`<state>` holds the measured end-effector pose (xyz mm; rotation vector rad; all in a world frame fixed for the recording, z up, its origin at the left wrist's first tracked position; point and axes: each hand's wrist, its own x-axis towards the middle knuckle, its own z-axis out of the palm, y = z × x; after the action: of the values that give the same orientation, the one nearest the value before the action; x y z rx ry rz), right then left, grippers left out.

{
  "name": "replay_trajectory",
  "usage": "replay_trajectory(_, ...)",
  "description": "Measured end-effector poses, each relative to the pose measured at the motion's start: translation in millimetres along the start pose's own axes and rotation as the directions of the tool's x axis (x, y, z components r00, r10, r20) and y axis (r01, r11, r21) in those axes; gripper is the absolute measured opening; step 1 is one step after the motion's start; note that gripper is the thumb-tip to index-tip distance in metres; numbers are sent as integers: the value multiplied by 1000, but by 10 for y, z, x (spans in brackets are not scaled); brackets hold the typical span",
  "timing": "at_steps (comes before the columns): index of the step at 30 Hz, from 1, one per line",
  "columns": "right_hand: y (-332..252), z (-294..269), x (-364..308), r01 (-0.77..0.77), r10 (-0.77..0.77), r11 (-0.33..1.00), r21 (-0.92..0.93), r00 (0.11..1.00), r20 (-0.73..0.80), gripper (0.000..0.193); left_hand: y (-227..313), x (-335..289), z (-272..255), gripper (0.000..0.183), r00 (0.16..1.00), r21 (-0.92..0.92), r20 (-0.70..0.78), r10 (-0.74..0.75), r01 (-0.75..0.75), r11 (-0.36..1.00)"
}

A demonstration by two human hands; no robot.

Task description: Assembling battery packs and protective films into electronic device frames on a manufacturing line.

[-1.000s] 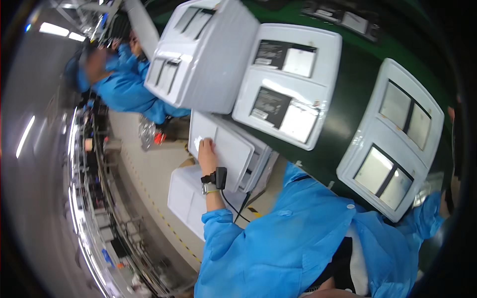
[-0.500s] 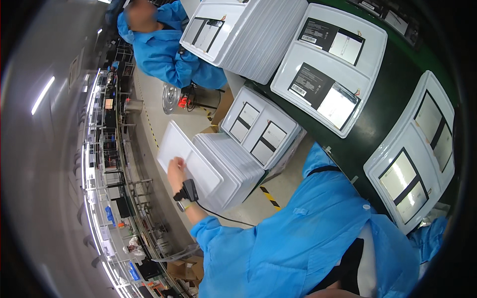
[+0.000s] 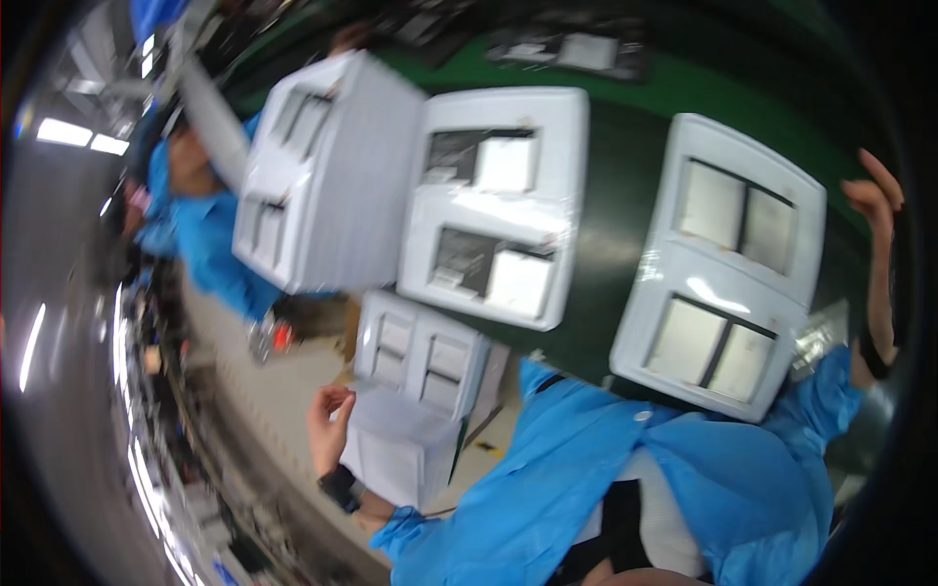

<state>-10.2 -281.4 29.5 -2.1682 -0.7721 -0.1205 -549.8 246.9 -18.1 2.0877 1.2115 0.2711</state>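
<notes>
My left hand (image 3: 330,425) is beside a low stack of white plastic trays (image 3: 396,439). Its fingers are curved and its thumb stands apart, with nothing seen between them. My right hand (image 3: 874,200) is raised at the far right, fingers apart and holding nothing visible. Nearest to it lies a white tray (image 3: 640,269) on the dark green table, with two flat silver packs, each crossed by a black band, in its two compartments. Left of that, another white tray (image 3: 415,264) holds two flat packs, part black label, part silver. Motion blurs the picture.
A tall stack of white trays (image 3: 366,166) stands at the table's left end. Behind the low stack, another tray (image 3: 403,337) holds two packs. A person in a blue coat (image 3: 210,239) is at the left. Dark packs (image 3: 576,51) lie along the far edge.
My view has swung to the right. The tilted white tray at my left hand is no longer held up; the hand is now beside the low stack. My right hand has come into view.
</notes>
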Motion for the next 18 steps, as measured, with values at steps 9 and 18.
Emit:
replay_trajectory(9, -798, -33, -29, 19, 20, 968, 249, 987, -156, 42, 3006, 867, 2078, 22, 285, -414, 591, 755, -695, 587)
replay_trajectory(18, -732, -258, -269, -15, 43, 971, 240, 993, -112, 43, 3152, 2107, 2332, 50, 457, 183, 488, 744, -887, 425)
